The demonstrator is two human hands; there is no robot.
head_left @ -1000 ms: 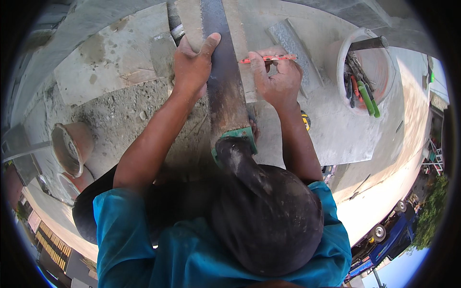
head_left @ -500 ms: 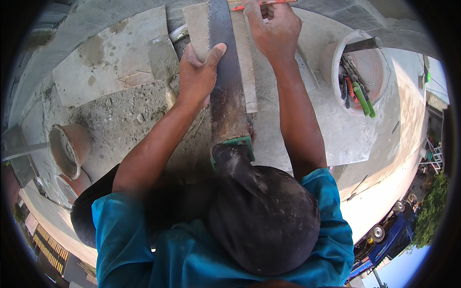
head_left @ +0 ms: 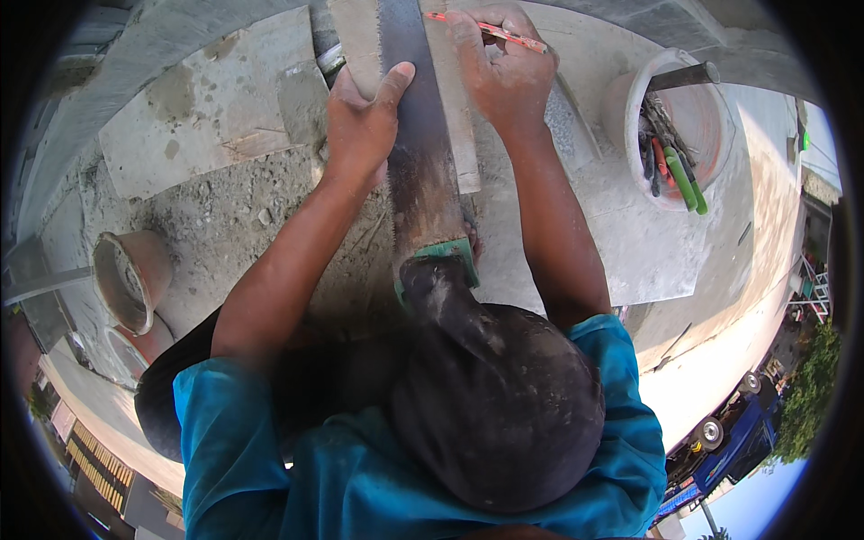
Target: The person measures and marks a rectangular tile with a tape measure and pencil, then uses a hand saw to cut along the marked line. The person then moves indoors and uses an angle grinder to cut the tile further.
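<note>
A hand saw with a toothed left edge and a green handle lies lengthwise in front of me, over a narrow pale board. My left hand grips the blade from its left side; the thumb lies on top and the other fingers are mostly hidden. Between the fingers of my right hand is a red-orange pencil, slanting across just right of the blade's far part. My dark-clad knee partly covers the saw handle.
A white bucket holding green- and red-handled tools stands at right. Two mortar-stained buckets sit at left. A flat grey sheet lies far left, beside gravelly rubble. A metal plate lies right of my right wrist.
My right hand has drawn slightly nearer and left, and the pencil is now tilted and shows more fully. The left hand and the saw's far part have shifted a little left and away.
</note>
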